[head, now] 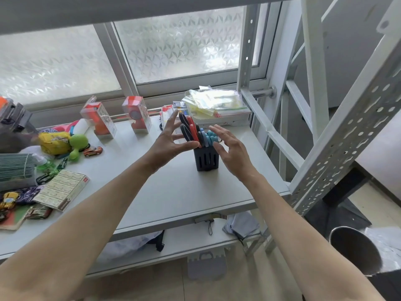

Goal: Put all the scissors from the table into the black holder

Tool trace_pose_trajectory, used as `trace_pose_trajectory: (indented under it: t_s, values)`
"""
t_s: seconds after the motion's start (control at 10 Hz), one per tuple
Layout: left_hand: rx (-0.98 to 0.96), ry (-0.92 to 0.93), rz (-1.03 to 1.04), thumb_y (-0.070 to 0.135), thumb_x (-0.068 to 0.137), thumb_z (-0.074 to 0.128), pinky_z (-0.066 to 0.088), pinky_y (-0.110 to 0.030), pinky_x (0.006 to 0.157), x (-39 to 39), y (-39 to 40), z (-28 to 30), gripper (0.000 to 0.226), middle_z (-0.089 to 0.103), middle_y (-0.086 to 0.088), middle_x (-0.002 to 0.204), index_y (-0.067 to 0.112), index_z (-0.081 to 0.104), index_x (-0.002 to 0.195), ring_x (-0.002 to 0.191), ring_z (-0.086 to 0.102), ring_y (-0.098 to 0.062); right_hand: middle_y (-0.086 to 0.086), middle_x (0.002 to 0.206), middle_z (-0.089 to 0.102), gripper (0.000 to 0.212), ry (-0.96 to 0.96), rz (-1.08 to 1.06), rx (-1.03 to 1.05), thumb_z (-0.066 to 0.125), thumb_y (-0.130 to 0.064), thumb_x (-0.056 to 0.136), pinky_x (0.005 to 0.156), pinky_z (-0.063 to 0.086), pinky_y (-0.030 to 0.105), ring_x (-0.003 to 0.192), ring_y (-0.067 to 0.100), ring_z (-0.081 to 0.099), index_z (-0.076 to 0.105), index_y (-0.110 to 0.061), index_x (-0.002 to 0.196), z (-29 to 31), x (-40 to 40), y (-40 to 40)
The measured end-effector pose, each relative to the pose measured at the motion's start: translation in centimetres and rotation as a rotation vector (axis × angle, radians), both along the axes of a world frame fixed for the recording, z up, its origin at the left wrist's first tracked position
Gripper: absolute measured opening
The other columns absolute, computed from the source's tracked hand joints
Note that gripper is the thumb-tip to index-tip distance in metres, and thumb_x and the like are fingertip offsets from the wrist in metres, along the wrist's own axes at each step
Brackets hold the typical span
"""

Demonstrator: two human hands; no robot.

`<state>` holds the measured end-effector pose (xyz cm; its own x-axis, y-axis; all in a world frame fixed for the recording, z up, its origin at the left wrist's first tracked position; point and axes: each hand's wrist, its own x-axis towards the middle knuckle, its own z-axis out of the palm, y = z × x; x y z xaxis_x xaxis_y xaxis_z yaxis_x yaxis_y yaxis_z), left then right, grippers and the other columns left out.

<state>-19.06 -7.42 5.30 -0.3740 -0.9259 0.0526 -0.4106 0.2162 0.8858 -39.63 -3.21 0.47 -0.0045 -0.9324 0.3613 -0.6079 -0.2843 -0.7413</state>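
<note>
Both hands are hovering spread around the black holder (pixel 206 159), which is standing upright on the bench (pixel 173 192) with red, black and blue scissors (pixel 195 132) sticking up from it. Left hand (pixel 171 140) is reaching in with fingers splayed wide, its thumb just beside the red handles; whether it touches them, I cannot tell. Right hand (pixel 231 146) is lying open and flat, gripping nothing, fingertips near the blue handles. Both forearms are stretching forward over the bench.

Black slotted holder (pixel 206 159) on pale grey worktop (pixel 173 192); black-and-red (pixel 188 127) and blue scissor handles (pixel 208 136); green toy (pixel 77 144) near left edge; frosted pinwheel-patterned window (pixel 178 44).
</note>
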Motion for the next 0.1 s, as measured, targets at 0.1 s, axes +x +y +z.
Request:
trace_pose_trajectory:
  t_s: [0.1]
  values:
    - [0.031,-0.057,0.033,0.036,0.076,0.079,0.045,-0.030,0.087,0.88,0.49,0.06,0.109,0.031,-0.004,0.159,0.029,0.005,0.157,0.126,0.051,-0.018,-0.001,0.148,0.047,0.044,-0.046,-0.079,-0.033,0.054,-0.017,0.099,0.110,0.042,0.034,0.137,0.014,0.043,0.049,-0.019,0.143,0.36,0.15,0.25]
